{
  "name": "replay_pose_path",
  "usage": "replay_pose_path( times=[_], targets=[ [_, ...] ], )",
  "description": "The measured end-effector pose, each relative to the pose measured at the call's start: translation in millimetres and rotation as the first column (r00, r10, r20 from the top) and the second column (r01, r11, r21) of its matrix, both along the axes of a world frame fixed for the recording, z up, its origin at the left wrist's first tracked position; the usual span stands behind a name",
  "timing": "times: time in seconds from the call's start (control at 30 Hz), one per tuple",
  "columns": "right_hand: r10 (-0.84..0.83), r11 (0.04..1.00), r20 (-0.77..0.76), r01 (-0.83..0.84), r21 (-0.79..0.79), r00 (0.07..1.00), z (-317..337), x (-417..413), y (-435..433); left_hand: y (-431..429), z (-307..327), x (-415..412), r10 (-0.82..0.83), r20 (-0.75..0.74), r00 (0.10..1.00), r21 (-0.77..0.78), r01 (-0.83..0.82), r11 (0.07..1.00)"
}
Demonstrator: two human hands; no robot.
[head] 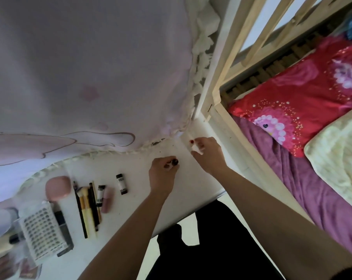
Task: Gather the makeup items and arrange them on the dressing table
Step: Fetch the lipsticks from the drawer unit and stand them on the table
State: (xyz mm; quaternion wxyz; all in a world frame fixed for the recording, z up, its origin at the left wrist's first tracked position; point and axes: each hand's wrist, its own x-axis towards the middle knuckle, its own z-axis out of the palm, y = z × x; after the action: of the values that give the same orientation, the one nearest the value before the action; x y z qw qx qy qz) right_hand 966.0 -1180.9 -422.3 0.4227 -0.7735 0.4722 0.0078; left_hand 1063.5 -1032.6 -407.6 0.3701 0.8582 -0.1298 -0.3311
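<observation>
On the white dressing table (142,201), my left hand (162,175) curls around a small dark-capped bottle (174,163). My right hand (208,153) pinches a small pale item (194,146) near the table's far right corner. Laid out to the left are a black-and-white tube (121,184), a pink tube (107,201), another black-and-white tube (100,196), several brushes and pencils (87,207), and a pink compact (58,188).
A white perforated basket (42,229) and a dark flat case (64,229) lie at the left, with blurred jars beyond. A pale curtain (80,67) hangs behind the table. A wooden bed frame (227,87) with a red pillow (304,96) stands on the right.
</observation>
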Motion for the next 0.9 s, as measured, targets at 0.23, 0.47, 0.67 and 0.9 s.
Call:
replay_pose_path(
  times=[0.23, 0.47, 0.67, 0.9],
  targets=[
    [0.033, 0.998, 0.017, -0.033, 0.051, 0.999, -2.9, -23.3, 7.6, -39.2, -15.6, -10.4, 0.073, 0.115, 0.991, -0.002, -0.073, 0.997],
    [0.046, 0.997, -0.01, -0.045, 0.069, 0.999, -3.2, -23.8, 6.4, -44.8, -28.0, -4.8, 0.031, 0.166, 0.986, 0.051, -0.04, 0.998],
    [0.01, 1.0, -0.116, -0.013, -0.019, 0.993, 1.5, -23.8, 23.4, 7.1, -15.8, -3.9, -0.188, 0.109, 0.976, 0.13, 0.174, 0.976],
    [0.141, 0.989, -0.216, -0.146, -0.007, 0.966, 10.2, -5.0, 91.0, 121.1, 4.4, 19.7, -0.304, 0.347, 0.887, 0.151, 0.268, 0.952]
  ],
)
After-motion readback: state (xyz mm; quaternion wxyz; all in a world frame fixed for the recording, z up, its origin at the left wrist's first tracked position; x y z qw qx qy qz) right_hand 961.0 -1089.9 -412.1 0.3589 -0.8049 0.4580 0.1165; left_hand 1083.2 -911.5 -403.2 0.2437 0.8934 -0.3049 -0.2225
